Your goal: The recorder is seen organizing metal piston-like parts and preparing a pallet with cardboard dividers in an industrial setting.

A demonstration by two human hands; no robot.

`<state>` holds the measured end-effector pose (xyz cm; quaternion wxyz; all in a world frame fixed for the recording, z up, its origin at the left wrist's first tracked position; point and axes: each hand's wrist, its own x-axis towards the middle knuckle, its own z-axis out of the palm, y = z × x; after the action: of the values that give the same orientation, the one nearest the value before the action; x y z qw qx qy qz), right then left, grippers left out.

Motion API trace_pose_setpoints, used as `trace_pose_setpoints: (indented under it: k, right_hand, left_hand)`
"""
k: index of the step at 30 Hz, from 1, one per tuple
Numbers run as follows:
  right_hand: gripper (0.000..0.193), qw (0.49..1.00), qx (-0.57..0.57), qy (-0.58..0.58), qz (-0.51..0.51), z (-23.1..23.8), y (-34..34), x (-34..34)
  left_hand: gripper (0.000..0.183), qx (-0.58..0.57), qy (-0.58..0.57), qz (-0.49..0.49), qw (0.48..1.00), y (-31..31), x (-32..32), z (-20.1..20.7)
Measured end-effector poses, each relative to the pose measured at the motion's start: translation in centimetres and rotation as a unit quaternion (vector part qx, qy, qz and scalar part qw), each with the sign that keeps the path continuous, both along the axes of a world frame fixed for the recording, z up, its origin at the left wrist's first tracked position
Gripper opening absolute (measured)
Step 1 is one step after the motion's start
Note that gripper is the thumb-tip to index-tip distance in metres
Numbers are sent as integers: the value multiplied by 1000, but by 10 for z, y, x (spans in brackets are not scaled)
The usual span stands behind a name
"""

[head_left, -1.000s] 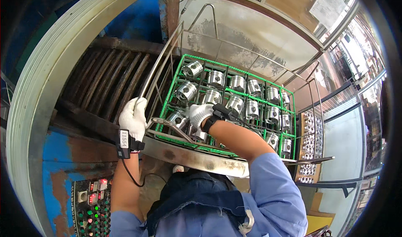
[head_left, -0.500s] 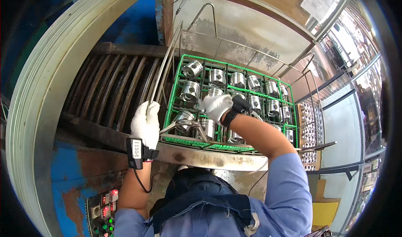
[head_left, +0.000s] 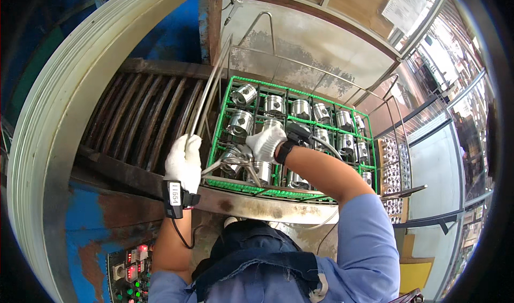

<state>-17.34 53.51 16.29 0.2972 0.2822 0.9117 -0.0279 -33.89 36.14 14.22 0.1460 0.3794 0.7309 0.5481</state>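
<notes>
A wire basket with green-wrapped edges (head_left: 300, 90) holds several shiny metal pistons (head_left: 274, 105) in its cells. My left hand (head_left: 182, 162), in a white knit glove, is closed around a thin metal bar (head_left: 206, 99) rising at the basket's left side. Over the front left cells, my right hand (head_left: 265, 144), also gloved, is curled with its fingertips pointing down. Beside its fingers lies a forked metal piece (head_left: 247, 162), spread over the front pistons. The fingertips are hidden, so what they grip cannot be made out.
A slatted roller track (head_left: 144, 115) runs left of the basket. A curved metal rim (head_left: 59, 88) stands at the far left. Lit buttons fill a control panel (head_left: 128, 273) at lower left. More pistons stand on a rack (head_left: 393, 174) at right.
My right hand has moved slightly down and left, to the forked metal piece. My left hand keeps its hold on the bar. The view has shifted slightly.
</notes>
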Motion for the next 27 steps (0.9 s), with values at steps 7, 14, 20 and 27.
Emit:
trace_pose_setpoints:
  k: [7, 14, 20, 27]
  right_hand:
    - [32, 991, 68, -16, -117, -30, 47, 81]
    - [56, 879, 91, 158, -441, 1, 95, 280]
    - [37, 777, 181, 108, -593, -30, 121, 412]
    - [49, 799, 150, 119, -569, -47, 117, 382]
  left_hand:
    - [26, 28, -66, 25, 997, 13, 22, 22]
    - [29, -3, -102, 71, 992, 6, 7, 18]
    - [30, 35, -42, 86, 995, 11, 0, 1]
    - [21, 54, -164, 145, 974, 15, 5, 8]
